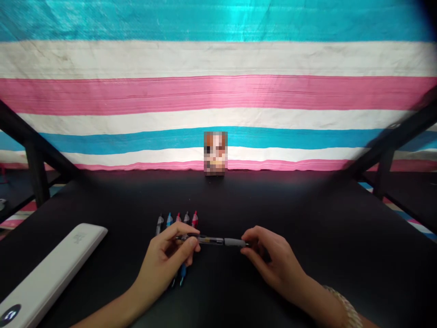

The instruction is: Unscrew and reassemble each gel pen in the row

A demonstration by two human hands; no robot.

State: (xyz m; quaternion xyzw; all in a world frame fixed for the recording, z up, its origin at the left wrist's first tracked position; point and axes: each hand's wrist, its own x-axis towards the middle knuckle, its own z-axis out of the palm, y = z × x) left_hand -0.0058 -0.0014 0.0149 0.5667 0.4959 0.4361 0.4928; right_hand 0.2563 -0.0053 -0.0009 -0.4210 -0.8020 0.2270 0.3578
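A ballpoint pen [211, 240] with a clear barrel and a grey grip lies level between my two hands, above the black table. My left hand [170, 249] is closed round its left end, thumb and fingertips pinching the barrel. At the other end, my right hand [269, 250] pinches the tip beyond the grey grip between thumb and forefinger. Several more pens stand in a row on the table beneath and behind my left hand, among them a blue pen [170, 219] and a red pen [195, 218]. My left hand hides their middles.
A long white device [56, 269] with a round dark display lies at the left. At the table's [290, 200] far edge stands a small blurred box [215, 154]. Black metal bars [392, 134] slope along both sides, and a striped sheet [218, 93] hangs behind.
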